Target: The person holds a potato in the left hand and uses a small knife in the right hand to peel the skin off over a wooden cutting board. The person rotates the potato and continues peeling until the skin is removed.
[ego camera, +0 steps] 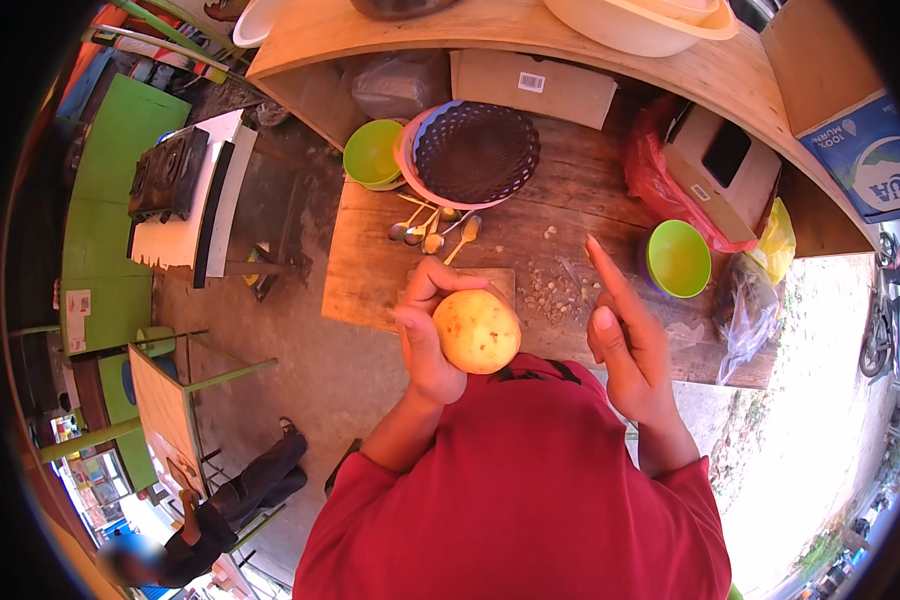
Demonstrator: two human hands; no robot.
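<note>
My left hand (433,341) holds a round, yellowish potato-like item (478,332) with brown spots, lifted in front of my chest. To its right, my right hand (630,349) is raised with the index finger extended and nothing in its grasp. Below the hands a wooden table (562,180) bears small pale crumbs or pieces (559,294) and a small wooden board (504,281), partly hidden behind my left hand. Several metal spoons (433,231) lie past that hand, near a dark woven plastic basket (478,154) stacked on a pink one.
Green bowls stand at the left (373,154) and right (678,259). A shelf (510,31) spans the table's back. A phone (726,155) rests on a cardboard box at the right, near plastic bags (754,307). Left are a stove (166,174) and a seated person (225,517).
</note>
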